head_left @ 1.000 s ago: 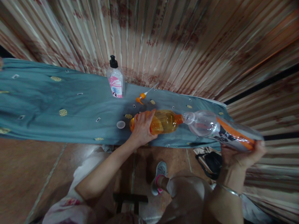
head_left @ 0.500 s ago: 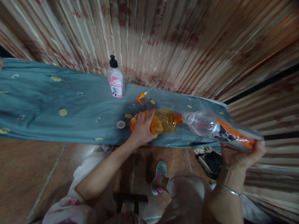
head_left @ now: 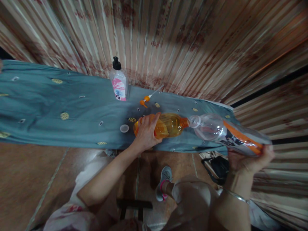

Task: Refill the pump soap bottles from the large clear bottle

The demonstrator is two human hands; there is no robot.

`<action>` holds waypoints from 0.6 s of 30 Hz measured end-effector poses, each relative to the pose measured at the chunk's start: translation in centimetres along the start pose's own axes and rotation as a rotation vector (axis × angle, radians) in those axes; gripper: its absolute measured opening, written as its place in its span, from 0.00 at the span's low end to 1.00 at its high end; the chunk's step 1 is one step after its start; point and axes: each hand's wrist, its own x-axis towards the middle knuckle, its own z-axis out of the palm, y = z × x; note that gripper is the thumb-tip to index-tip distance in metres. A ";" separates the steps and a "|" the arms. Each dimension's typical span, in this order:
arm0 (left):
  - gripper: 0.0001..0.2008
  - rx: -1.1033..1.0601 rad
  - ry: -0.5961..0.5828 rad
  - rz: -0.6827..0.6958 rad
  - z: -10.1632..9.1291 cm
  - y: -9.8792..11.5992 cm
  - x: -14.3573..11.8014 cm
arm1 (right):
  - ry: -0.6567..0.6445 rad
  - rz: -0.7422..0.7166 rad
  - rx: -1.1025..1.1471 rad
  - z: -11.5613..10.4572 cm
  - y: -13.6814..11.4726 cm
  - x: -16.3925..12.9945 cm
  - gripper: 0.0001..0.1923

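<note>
My left hand (head_left: 148, 132) is wrapped round an amber bottle (head_left: 172, 125) of see-through plastic, whose orange neck points right. With my right hand (head_left: 252, 158) I grip the base end of a large clear bottle (head_left: 211, 126) that has an orange and grey label. The clear bottle's mouth meets the amber bottle's neck, and it slants up to the right. Beyond my left hand lies an orange pump head (head_left: 145, 100) with a pale dip tube. A small round whitish cap (head_left: 124, 128) rests left of the amber bottle.
A clear pump bottle (head_left: 119, 85) with a black top and pink label stands near the table's back edge. The narrow table has a teal patterned cloth (head_left: 81, 118). Pleated curtains (head_left: 144, 41) hang behind and to the right. A dark bag (head_left: 218, 170) sits below.
</note>
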 end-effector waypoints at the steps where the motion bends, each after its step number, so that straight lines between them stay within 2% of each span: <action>1: 0.48 0.002 0.003 0.003 0.0 0.0 0.0 | 0.000 0.001 -0.001 0.0 0.0 0.0 0.20; 18: 0.48 0.019 -0.003 0.003 -0.1 0.1 0.0 | 0.013 0.031 0.019 -0.4 0.3 0.2 0.21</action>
